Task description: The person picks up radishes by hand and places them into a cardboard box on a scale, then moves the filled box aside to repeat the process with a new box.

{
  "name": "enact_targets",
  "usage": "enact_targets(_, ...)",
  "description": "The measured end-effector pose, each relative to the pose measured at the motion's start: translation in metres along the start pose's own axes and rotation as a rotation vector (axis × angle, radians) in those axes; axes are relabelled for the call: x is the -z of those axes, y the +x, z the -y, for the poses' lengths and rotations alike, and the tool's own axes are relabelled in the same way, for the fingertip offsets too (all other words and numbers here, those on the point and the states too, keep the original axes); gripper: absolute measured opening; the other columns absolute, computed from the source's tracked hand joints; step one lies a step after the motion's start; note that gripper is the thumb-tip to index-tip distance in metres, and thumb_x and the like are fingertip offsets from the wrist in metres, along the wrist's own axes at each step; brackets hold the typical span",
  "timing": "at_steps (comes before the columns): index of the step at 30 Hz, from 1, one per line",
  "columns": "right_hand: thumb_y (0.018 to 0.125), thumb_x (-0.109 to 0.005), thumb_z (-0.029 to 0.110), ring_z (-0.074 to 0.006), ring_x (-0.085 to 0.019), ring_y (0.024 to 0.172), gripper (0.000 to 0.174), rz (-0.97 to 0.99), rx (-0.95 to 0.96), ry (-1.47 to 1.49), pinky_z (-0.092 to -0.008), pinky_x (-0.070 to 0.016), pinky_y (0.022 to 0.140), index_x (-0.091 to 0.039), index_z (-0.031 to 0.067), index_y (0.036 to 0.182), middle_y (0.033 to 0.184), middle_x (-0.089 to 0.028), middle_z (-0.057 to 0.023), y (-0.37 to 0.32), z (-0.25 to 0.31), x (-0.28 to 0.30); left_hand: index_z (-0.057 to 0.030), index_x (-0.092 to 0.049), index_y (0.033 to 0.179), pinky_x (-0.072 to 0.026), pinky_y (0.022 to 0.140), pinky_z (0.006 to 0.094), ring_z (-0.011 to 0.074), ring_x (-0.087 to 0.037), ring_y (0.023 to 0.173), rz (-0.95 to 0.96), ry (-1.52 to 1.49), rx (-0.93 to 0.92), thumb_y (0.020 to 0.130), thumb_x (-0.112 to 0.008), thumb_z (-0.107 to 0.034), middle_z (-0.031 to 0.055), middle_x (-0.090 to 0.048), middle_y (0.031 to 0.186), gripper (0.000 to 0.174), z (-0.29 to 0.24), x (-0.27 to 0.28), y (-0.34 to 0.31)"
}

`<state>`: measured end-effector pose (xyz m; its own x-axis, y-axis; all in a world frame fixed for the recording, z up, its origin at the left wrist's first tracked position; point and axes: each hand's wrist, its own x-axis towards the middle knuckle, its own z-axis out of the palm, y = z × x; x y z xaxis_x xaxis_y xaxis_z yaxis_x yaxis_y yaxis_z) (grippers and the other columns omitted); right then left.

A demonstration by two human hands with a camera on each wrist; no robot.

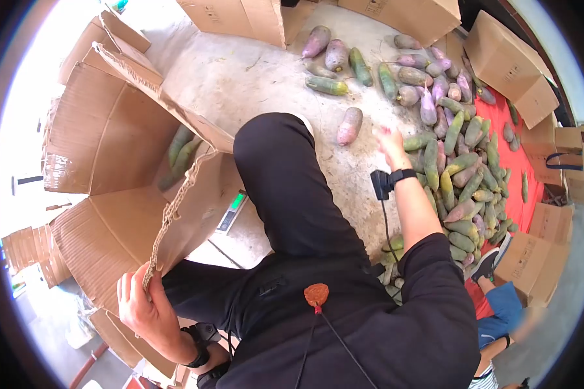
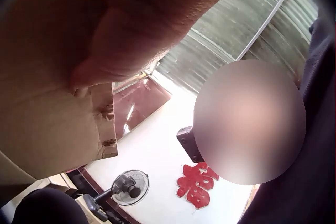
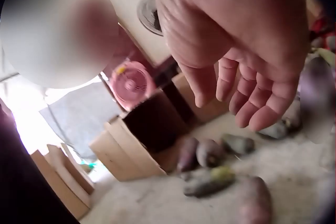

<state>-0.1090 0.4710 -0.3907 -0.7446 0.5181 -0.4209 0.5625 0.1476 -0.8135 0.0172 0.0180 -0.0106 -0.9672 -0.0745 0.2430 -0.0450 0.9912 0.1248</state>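
Observation:
My left hand grips the edge of a large open cardboard box, thumb on one side and fingers on the other. The left wrist view shows that hand close up against the cardboard. A few green radishes lie inside the box. My right hand is held out over the floor with nothing in it, its fingers loosely bent in the right wrist view. Nearest to it is a single pinkish radish. A big heap of green and purple radishes spreads just to its right.
A digital scale with a lit green display sits by the box. Loose radishes lie farther forward. More cardboard boxes stand around, and a red sheet lies beyond the heap. Another person's leg shows at the lower right.

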Motion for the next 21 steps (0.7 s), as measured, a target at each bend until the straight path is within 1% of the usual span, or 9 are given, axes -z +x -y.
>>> enact_targets(3,0.075,-0.072,0.018,-0.0157,-0.055,0.074,0.054,-0.007,-0.059,-0.073,-0.0298,-0.0446,0.052,-0.048,0.0049,0.121,0.097,-0.059,-0.0072,0.003,-0.047,-0.016,0.0,-0.063,0.087,-0.0423,0.06,0.0354,0.0283,-0.054,0.067,0.019,-0.002,0.021,0.076,-0.063,-0.002,0.0117,-0.057,0.071,0.011,0.0,0.001,0.002)
enact_targets(5,0.073,-0.074,0.023,-0.0225,-0.057,0.084,0.067,0.007,-0.334,-0.048,-0.036,-0.048,0.058,-0.041,0.0043,0.129,0.108,-0.056,-0.0118,-0.014,-0.035,-0.027,0.0003,-0.063,0.087,-0.0422,0.061,0.0357,0.0284,-0.054,0.067,0.029,-0.002,0.026,0.075,-0.062,-0.001,0.0115,-0.057,0.07,0.012,-0.001,0.001,0.005)
enact_targets(6,0.073,-0.074,0.023,-0.0225,-0.057,0.084,0.067,0.018,-0.333,-0.048,-0.036,-0.048,0.058,-0.041,0.0043,0.129,0.108,-0.056,-0.0118,-0.012,-0.04,-0.035,0.0004,-0.063,0.087,-0.0418,0.061,0.0354,0.0277,-0.054,0.067,0.041,-0.009,0.037,0.074,-0.061,0.0,0.011,-0.057,0.069,0.013,-0.002,0.002,0.006)
enact_targets(9,0.069,-0.078,0.026,-0.0319,-0.049,0.111,0.087,-0.021,-0.424,0.035,-0.0486,-0.0479,0.076,-0.029,0.0057,0.137,0.127,-0.046,-0.0168,-0.004,-0.044,-0.061,0.0002,-0.064,0.087,-0.0407,0.061,0.0346,0.0263,-0.053,0.065,0.048,-0.013,0.032,0.072,-0.059,0.001,0.0101,-0.058,0.068,0.016,0.001,0.002,0.007)
enact_targets(13,0.067,-0.08,0.029,-0.0331,-0.042,0.12,0.097,-0.13,-0.327,0.053,-0.0509,-0.0452,0.084,-0.021,0.0087,0.141,0.135,-0.038,-0.0163,0.032,-0.077,-0.098,-0.0001,-0.064,0.087,-0.039,0.059,0.0338,0.0255,-0.052,0.063,0.052,0.004,0.026,0.066,-0.059,0.0,0.0104,-0.058,0.067,0.022,0.003,0.0,0.01)
enact_targets(16,0.065,-0.081,0.023,-0.0329,-0.048,0.114,0.097,-0.191,-0.301,0.081,-0.0497,-0.0476,0.082,-0.021,0.0045,0.14,0.131,-0.041,-0.019,0.037,-0.057,-0.112,-0.0002,-0.064,0.085,-0.0387,0.058,0.0341,0.0265,-0.052,0.063,0.055,0.004,0.036,0.063,-0.062,-0.003,0.011,-0.057,0.067,0.022,0.004,0.001,0.012)
enact_targets(18,0.065,-0.081,0.012,-0.0326,-0.056,0.103,0.096,-0.115,-0.259,0.329,-0.0477,-0.0505,0.078,-0.021,0.0,0.138,0.123,-0.047,-0.0214,0.046,-0.054,-0.119,-0.0003,-0.064,0.085,-0.0388,0.057,0.0343,0.0265,-0.052,0.062,0.046,0.006,0.062,0.064,-0.063,-0.006,0.0109,-0.057,0.068,0.022,0.001,0.001,0.013)
enact_targets(20,0.065,-0.079,0.003,-0.032,-0.061,0.092,0.089,-0.23,-0.273,0.191,-0.0471,-0.0524,0.072,-0.023,-0.0045,0.134,0.115,-0.051,-0.0214,0.07,-0.08,-0.133,-0.0003,-0.065,0.086,-0.0389,0.056,0.0343,0.0262,-0.053,0.061,0.045,0.014,0.071,0.064,-0.063,-0.009,0.0107,-0.057,0.068,0.023,-0.001,0.002,0.015)
enact_targets(21,0.067,-0.077,0.002,-0.0315,-0.061,0.093,0.082,-0.151,-0.328,0.267,-0.0486,-0.0523,0.071,-0.025,-0.0039,0.132,0.111,-0.053,-0.0194,0.066,-0.071,-0.129,-0.0004,-0.065,0.085,-0.0388,0.055,0.034,0.0255,-0.053,0.061,0.053,0.019,0.058,0.065,-0.063,-0.01,0.0101,-0.057,0.067,0.023,0.001,0.003,0.015)
